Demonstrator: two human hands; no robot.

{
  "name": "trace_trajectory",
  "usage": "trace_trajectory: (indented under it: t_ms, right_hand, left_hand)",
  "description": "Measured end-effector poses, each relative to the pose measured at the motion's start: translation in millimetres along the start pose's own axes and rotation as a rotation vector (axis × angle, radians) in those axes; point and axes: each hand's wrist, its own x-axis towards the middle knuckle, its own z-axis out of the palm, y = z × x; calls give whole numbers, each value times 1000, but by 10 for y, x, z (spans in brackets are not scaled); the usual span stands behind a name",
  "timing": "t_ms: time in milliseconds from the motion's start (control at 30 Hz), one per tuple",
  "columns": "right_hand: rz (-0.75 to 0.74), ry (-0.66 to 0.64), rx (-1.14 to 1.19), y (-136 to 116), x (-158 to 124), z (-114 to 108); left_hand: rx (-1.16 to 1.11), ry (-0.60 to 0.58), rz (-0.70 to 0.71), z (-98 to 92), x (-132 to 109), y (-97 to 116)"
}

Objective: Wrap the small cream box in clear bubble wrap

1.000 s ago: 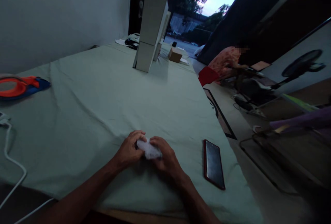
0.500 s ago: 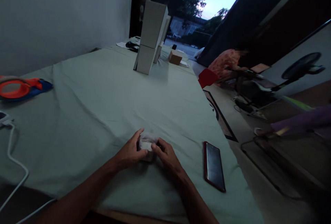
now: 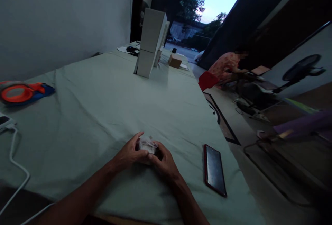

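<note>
Between my two hands sits a small box [image 3: 147, 146] with whitish, clear-looking wrapping bunched over its top. My left hand [image 3: 131, 151] grips its left side, thumb along the near top edge. On the opposite side my right hand [image 3: 164, 157] is closed round it, the thumb meeting the left thumb at the front. The fingers hide most of the box's sides, and its contents cannot be made out. It is low over the pale green tablecloth [image 3: 116, 104]; whether it rests there I cannot tell. To the right lies a phone [image 3: 215, 170] in a red case.
An orange and blue tape dispenser [image 3: 24, 93] and a white cable [image 3: 19, 162] lie at the left. Tall white boxes [image 3: 147, 45] and a small brown carton [image 3: 175, 60] stand farther back. Beyond the table's right edge are a seated person [image 3: 225, 65] and a fan [image 3: 302, 69].
My right hand has shifted slightly left and down, its thumb now closer to the left thumb. The wrapping bunches up more over the box top. The view has tilted slightly.
</note>
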Motion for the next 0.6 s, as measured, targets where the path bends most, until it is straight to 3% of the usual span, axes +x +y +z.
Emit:
trace_trajectory:
  t_ms: [233, 367, 600]
  right_hand:
    - [-1, -13, -46, -4, -1, 2]
    - [-96, 66, -172, 35, 25, 6]
    - [-164, 65, -155, 103, 15, 29]
  left_hand:
    - [56, 31, 36, 23, 10, -36]
    - [116, 63, 79, 36, 8, -54]
    - [86, 90, 82, 61, 22, -75]
